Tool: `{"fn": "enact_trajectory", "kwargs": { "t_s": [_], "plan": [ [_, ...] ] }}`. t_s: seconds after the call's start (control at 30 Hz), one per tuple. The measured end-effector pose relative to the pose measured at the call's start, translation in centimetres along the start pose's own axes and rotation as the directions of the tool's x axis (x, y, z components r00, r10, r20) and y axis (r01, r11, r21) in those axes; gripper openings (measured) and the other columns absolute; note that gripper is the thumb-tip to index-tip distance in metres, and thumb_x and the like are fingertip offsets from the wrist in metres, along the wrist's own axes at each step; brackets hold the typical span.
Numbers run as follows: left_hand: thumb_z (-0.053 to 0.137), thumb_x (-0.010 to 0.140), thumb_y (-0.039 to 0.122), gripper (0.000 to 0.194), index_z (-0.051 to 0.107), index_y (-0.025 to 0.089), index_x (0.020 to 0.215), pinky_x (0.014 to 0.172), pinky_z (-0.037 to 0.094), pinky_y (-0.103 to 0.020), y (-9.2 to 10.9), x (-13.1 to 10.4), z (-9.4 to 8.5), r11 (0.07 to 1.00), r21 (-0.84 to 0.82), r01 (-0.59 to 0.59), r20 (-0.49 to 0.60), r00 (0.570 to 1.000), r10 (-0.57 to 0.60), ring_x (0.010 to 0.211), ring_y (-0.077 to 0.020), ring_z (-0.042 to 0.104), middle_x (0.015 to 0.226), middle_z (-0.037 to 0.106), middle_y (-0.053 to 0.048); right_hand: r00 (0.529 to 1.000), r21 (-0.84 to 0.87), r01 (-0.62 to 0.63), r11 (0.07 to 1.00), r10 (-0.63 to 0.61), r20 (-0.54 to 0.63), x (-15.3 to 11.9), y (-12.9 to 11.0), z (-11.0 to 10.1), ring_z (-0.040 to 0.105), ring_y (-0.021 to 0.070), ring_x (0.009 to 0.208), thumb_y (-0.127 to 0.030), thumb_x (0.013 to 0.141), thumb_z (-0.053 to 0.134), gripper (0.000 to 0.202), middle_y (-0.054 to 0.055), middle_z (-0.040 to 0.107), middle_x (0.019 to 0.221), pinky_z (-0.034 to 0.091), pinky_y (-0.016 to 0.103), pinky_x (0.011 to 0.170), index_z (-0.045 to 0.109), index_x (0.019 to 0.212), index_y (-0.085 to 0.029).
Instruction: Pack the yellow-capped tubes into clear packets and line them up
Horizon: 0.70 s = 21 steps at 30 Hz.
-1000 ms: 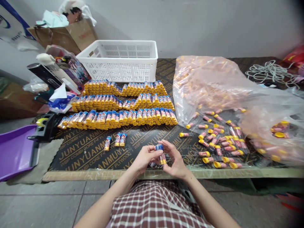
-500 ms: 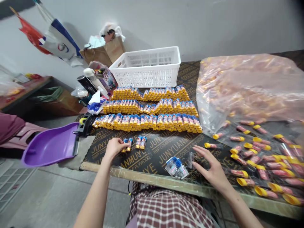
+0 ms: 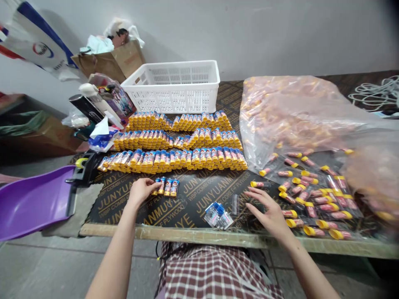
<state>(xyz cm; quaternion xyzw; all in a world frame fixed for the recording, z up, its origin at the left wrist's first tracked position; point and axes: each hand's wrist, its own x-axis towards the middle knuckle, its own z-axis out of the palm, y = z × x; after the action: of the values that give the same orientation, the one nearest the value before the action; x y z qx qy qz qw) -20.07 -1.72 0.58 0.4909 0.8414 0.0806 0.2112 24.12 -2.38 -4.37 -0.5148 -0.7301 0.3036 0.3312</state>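
My left hand [image 3: 141, 191] has its fingertips on the left end of a short row of small blue-and-yellow tubes [image 3: 167, 187] lying on the dark board. My right hand [image 3: 267, 211] hovers with fingers apart, holding nothing, just right of a clear empty tube [image 3: 235, 204]. Between the hands, near the front edge, lies a small pile of clear packets with blue parts [image 3: 218, 216]. Behind the short row, many finished-looking tubes [image 3: 174, 160] are stacked in three long rows. Loose pink tubes with yellow caps [image 3: 311, 199] are scattered right of my right hand.
A white plastic basket [image 3: 174, 95] stands behind the stacks. A large clear bag of pink and yellow tubes [image 3: 286, 112] lies at the back right. Tape dispenser [image 3: 83, 166], bottles and a purple dustpan [image 3: 37, 199] are at the left. White cable [image 3: 374, 93] lies far right.
The two tubes by my left hand are now against the other two, forming one row. My right hand stays open beside the clear tube. The whole view has shifted to the right.
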Motion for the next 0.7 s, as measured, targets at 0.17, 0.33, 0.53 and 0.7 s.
{"fn": "enact_trajectory", "kwargs": {
  "t_s": [0.17,0.33,0.53,0.7],
  "plan": [
    [0.054,0.081,0.047,0.035,0.068,0.017,0.091,0.083,0.042,-0.034,3.5,-3.0,2.3,0.909,0.138,-0.394,-0.284,0.863,0.417,0.092,-0.0256,0.059,0.095,0.069,-0.012,0.994,0.004,-0.031,1.0,0.031,-0.106,0.1,0.9,-1.3,0.055,0.0234,0.114,-0.032,0.084,0.057,0.027,0.009,0.059,0.12,0.043,0.044,0.098,0.064,0.108,-0.024],
    [0.052,0.085,0.041,0.028,0.067,0.018,0.084,0.077,0.043,-0.031,7.8,-7.3,7.7,0.777,-0.111,-0.62,-0.097,0.784,0.613,0.082,-0.0201,0.058,0.081,0.067,-0.007,0.988,-0.069,-0.005,0.998,-0.006,-0.154,1.0,1.9,-2.3,0.057,0.0216,0.11,-0.029,0.084,0.055,0.026,0.008,0.061,0.116,0.043,0.042,0.097,0.064,0.108,-0.023],
    [0.066,0.073,0.041,0.031,0.065,0.018,0.093,0.071,0.042,-0.029,12.4,-9.5,11.5,0.838,-0.202,-0.508,0.167,0.825,0.54,0.078,-0.0199,0.058,0.083,0.063,-0.005,0.989,-0.233,-0.02,0.972,-0.015,-0.149,2.8,3.7,-2.6,0.055,0.025,0.106,-0.021,0.083,0.053,0.024,0.011,0.064,0.111,0.042,0.047,0.094,0.066,0.102,-0.019],
    [0.064,0.072,0.027,0.016,0.067,0.022,0.087,0.077,0.04,-0.029,13.8,-8.8,11.6,0.781,-0.208,-0.589,0.254,0.739,0.624,0.087,-0.0197,0.058,0.089,0.063,-0.004,0.999,-0.314,0.032,0.949,-0.04,-0.019,4.1,3.8,-2.2,0.053,0.025,0.095,-0.014,0.078,0.06,0.03,0.008,0.067,0.107,0.043,0.044,0.086,0.065,0.107,-0.022]
  ]
}}
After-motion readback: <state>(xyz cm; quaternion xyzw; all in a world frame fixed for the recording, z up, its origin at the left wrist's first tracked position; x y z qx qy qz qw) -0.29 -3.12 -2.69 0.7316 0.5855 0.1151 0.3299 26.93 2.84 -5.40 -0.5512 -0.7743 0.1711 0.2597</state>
